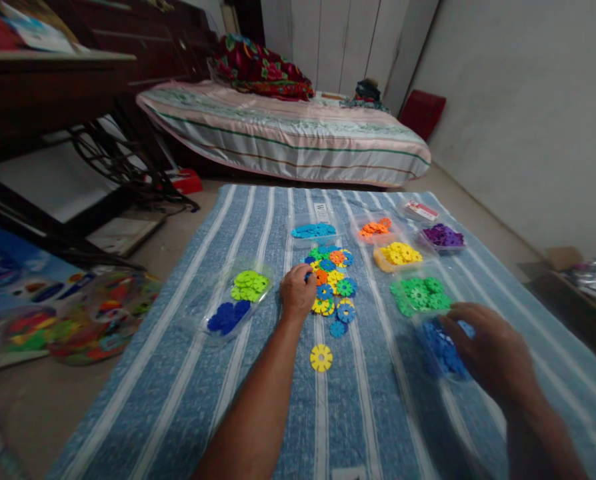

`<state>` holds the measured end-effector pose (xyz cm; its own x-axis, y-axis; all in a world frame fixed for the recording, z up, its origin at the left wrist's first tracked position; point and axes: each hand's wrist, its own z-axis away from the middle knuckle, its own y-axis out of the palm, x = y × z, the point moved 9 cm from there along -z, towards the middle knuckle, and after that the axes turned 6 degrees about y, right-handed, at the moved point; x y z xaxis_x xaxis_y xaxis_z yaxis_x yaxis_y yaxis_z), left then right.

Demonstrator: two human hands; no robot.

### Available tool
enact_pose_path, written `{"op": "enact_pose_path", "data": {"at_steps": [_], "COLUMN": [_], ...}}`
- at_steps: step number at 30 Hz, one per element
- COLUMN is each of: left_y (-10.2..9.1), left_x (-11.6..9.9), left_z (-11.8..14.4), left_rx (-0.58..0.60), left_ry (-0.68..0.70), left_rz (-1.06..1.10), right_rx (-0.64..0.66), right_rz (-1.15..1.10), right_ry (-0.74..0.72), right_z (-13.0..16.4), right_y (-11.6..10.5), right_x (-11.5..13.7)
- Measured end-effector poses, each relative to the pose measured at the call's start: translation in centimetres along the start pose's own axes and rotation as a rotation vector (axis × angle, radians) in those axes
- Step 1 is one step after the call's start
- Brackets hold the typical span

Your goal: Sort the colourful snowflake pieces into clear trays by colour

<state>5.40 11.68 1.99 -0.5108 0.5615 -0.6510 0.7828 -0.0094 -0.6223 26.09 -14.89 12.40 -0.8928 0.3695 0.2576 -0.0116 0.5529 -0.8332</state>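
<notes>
Striped cloth [178,400] carries our mixed discs [335,279] centrally; flat and round, they have no long axis, though their pile runs away from us, and they look light, stiff, best taken by the rim. Our left hand [298,293] seems to pinch a dark blue disc [308,276] beside them; our blurred right hand [493,347] curls over blue pieces [441,350], its grip unclear.

**Eight sorted, one mixed!**

And here's the count: two hands, left hand [298,293] and right hand [493,347]! Eight single-colour heaps of notched discs: one light-blue heap [314,231], one orange heap [374,229], one yellow heap [402,253], one purple heap [443,235], one green heap [421,295], one blue heap [443,350], one lime heap [251,285], one navy heap [228,317]. Add one mixed heap [333,280], too overlapped to tally, and one lone yellow disc [314,359]!
</notes>
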Motion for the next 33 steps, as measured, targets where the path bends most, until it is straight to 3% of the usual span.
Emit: {"op": "enact_pose_path", "data": {"at_steps": [3, 7, 11, 14, 17, 20, 33], "left_y": [0.0, 0.0, -0.1, -0.2, -0.2, -0.1, -0.1], "left_x": [0.0, 0.1, 0.1, 0.2, 0.3, 0.3, 0.2], "left_z": [-0.1, -0.1, 0.0, -0.1, -0.1, -0.1, 0.0], "left_rx": [0.000, 0.008, 0.008, 0.003, -0.001, -0.002, -0.006], "left_ry": [0.005, -0.002, -0.005, -0.011, -0.017, -0.017, -0.016], "left_rz": [0.000, -0.005, -0.005, -0.003, -0.004, -0.004, 0.005], "right_rx": [0.019, 0.011, 0.196, 0.316, 0.346, 0.336, 0.271], "right_rz": [0.106, -0.101, -0.217, -0.180, -0.130, -0.096, -0.341], "right_ry": [-0.008, -0.106, -0.198, -0.169, -0.096, -0.054, 0.004], "right_z": [0.2, 0.8, 1.3, 1.2, 0.7, 0.5, 0.8], "right_y": [0.1, 1.3, 6.0, 10.1, 12.8, 14.2, 14.2], "right_x": [0.0, 4.4, 9.3, 10.9, 10.8, 10.5, 8.5]}}
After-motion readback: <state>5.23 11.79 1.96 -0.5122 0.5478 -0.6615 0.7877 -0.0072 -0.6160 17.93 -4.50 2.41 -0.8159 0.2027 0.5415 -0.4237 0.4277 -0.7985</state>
